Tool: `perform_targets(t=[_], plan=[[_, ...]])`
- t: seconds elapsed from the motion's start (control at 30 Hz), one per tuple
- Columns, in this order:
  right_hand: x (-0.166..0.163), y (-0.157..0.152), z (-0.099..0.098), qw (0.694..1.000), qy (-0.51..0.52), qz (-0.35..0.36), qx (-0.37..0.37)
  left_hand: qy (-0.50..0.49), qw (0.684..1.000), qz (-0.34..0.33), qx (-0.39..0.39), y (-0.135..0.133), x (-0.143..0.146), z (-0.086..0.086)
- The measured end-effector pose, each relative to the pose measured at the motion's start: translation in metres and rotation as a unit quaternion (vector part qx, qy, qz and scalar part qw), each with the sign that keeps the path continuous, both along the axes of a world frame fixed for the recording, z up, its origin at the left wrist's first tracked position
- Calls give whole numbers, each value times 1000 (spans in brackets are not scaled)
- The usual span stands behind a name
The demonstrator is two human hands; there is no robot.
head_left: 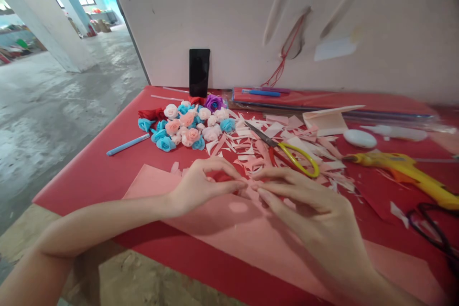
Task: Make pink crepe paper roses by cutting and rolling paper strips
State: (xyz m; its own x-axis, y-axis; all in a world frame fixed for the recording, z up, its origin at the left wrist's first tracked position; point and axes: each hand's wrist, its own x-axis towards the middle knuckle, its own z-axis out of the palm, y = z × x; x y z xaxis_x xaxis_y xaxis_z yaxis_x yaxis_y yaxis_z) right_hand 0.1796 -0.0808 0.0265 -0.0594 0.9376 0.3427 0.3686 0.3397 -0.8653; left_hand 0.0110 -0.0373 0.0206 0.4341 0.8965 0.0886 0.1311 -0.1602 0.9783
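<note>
Left hand [201, 186]: placed over the far edge of the pink sheet; thumb and fingertips are brought together on the small pink paper piece.
Right hand [315, 210]: held opposite; the same piece is pinched between thumb and fingers.
Small pink paper piece [252, 192]: held between both hands, above the pink sheet; its exact shape is partly hidden by the fingers.
Pink sheet [287, 258]: laid along the near side of the table, beneath both hands.
Table [89, 167]: covered in red.
Paper flowers [186, 122]: heaped at far left, in blue, white, pink, red and purple.
Blue pen [128, 145]: laid left of the flowers, near the table's left edge.
Phone [199, 71]: stood upright behind the flowers, against the pale panel [229, 24].
Paper scraps [247, 148]: strewn in pink and white, right of the flowers and beyond the hands.
Scissors [272, 143]: rested on the scraps, yellow-handled, blades pointed far left.
Glue gun [409, 165]: laid at right, yellow, nozzle turned left.
White oval object [359, 138]: set just beyond the glue gun.
Folded white card [332, 120]: set at far right, beside the scraps.
Dark looped handles [426, 229]: partly seen at near right.
</note>
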Motion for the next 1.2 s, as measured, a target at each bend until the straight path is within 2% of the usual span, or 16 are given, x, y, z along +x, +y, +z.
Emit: perform_targets(t=[0.17,0.37,0.53,0.83,1.07,1.2], plan=[[-4,-4,1,999,16,37,-18,-110,989,30,-98,-4,1,3],[-6,-9,-5,997,-6,66,25,-150,981,32,-123,-12,1,-2],[-6,-10,-1,997,-8,47,57,-168,972,13,-161,-17,2,-4],[-6,-7,5,996,-1,27,80,-136,980,-1,-145,-17,3,4],[-3,-7,5,997,-4,53,60,-30,999,-29,-31,-9,-3,12],[-1,-8,3,997,-11,52,53,30,999,-30,-25,-7,-2,19]])
